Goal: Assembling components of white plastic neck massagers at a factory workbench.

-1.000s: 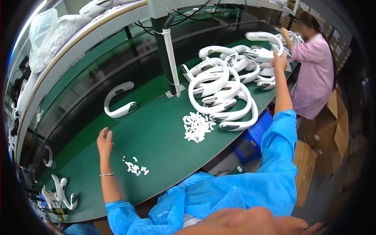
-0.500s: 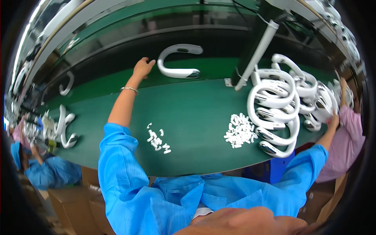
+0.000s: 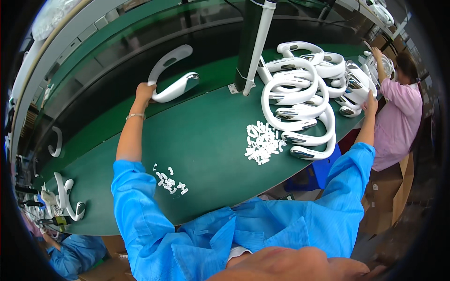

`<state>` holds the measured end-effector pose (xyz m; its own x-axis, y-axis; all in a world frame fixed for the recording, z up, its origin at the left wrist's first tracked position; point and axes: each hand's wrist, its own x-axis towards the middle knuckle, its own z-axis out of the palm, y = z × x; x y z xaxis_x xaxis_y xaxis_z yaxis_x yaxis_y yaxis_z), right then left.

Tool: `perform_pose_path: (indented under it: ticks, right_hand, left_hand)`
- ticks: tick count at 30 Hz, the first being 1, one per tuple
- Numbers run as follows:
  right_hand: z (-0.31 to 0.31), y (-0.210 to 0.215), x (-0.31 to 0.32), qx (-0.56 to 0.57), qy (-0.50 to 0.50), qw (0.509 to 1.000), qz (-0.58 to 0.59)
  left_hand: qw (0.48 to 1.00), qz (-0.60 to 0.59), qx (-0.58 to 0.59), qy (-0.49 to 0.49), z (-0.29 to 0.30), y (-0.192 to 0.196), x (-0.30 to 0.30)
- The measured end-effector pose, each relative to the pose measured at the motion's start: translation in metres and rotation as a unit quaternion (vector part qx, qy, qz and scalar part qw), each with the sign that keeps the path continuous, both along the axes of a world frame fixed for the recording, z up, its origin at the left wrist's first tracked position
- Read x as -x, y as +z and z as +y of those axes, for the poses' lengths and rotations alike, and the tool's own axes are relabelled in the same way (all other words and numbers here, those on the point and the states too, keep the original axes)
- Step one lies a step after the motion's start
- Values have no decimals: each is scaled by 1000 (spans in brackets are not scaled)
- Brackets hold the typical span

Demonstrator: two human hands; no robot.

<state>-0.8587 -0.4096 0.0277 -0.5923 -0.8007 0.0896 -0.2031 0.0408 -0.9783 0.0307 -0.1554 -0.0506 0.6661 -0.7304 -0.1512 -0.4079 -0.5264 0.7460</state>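
Fingers of my left hand point(image 3: 145, 92) are closed round the bend of a white U-shaped neckband point(image 3: 174, 90), at the far edge of the green table. Its ends face right, and the nearer one carries a shiny dark panel. At the far right, my right hand point(image 3: 370, 105) grips the edge of another white neckband point(image 3: 358, 80), at the end of a heap of similar neckbands point(image 3: 293, 93). Part of that hand's fingers is hidden. Small white plastic pieces lie in a big pile point(image 3: 262, 143) beside the heap and a smaller group point(image 3: 170, 181) nearer my left arm.
A dark post with a white tube point(image 3: 255, 51) stands at the table's far edge. More neckbands point(image 3: 68, 199) lie at the left end. A person in pink point(image 3: 398, 103) works at the right, another in blue point(image 3: 77, 255) at lower left. A blue stool point(image 3: 318, 171) stands below the table.
My left hand has closed on the bend of the single neckband, which now sits tilted. My right hand stays at the heap. The whole view has swung to the right.
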Motion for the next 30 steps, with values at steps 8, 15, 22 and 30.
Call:
perform_pose_path:
  ticks: [8,15,22,30]
  right_hand:
    - [157,64,-195,240,211,932,169]
    - [284,-2,-365,234,512,655,503]
    - [266,-52,-412,195,478,546,660]
    - [261,-44,-396,175,541,693,443]
  left_hand:
    - [953,250,169,13,122,56,67]
    - [903,384,190,-40,200,62,150]
    - [877,422,228,-40,245,80,231]
    - [846,478,230,-55,261,59,266]
